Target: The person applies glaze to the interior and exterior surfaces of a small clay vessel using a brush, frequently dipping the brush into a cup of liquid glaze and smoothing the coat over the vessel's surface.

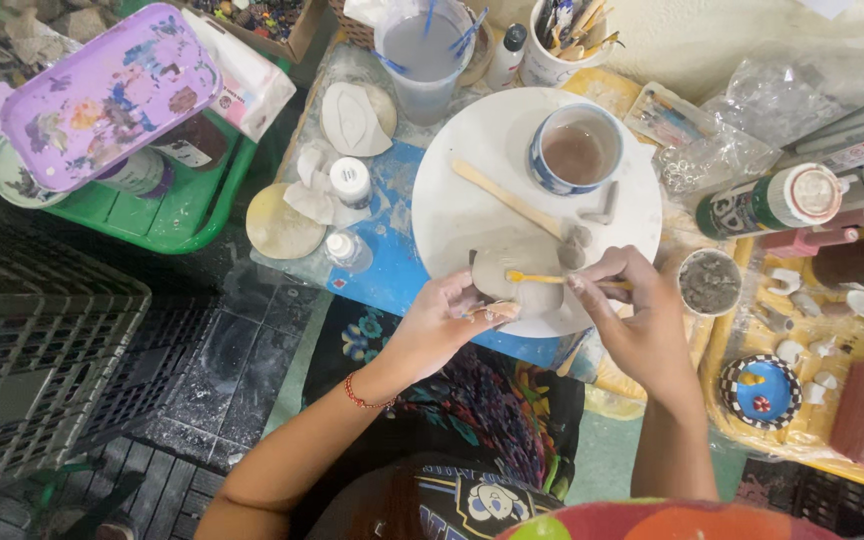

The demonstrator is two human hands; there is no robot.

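My left hand cups the near edge of a pale grey clay piece that rests on a round white board. My right hand pinches a thin yellow-tipped tool, and its tip lies on the clay. A red thread bracelet circles my left wrist. On the board also stand a blue-and-white cup of muddy water, a long wooden stick and small grey clay lumps.
A water jar with brushes and a brush pot stand behind the board. Glue bottles and small clay bits lie to the right, with a small pot. A purple tray sits on a green one, left; a grey crate is below it.
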